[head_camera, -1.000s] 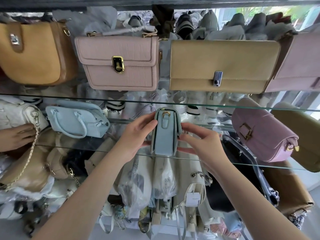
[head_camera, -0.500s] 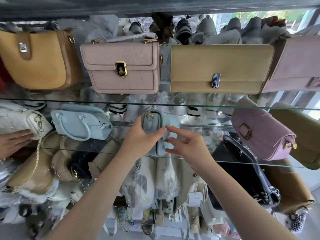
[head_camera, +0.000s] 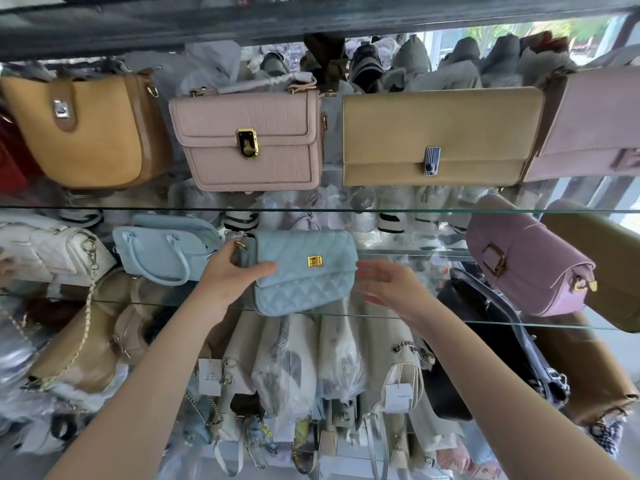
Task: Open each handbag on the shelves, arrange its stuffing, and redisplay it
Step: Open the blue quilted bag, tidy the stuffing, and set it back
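Note:
A light blue quilted handbag (head_camera: 304,271) with a gold clasp stands on the middle glass shelf (head_camera: 433,318), its front flap facing me. My left hand (head_camera: 232,275) grips its left end, thumb laid across the front. My right hand (head_camera: 388,285) hovers just off the bag's right end with fingers spread, holding nothing. The bag's flap is closed.
On that shelf are a pale blue handled bag (head_camera: 162,251), a white chain bag (head_camera: 52,251) and a lilac bag (head_camera: 526,261). The shelf above carries mustard (head_camera: 86,129), pink (head_camera: 252,140) and tan (head_camera: 440,136) bags. Wrapped bags hang below. Another person's fingers show at the far left edge.
The blue bag stood end-on between both hands; it has been turned so its front faces me. My right hand has let go and drawn slightly right.

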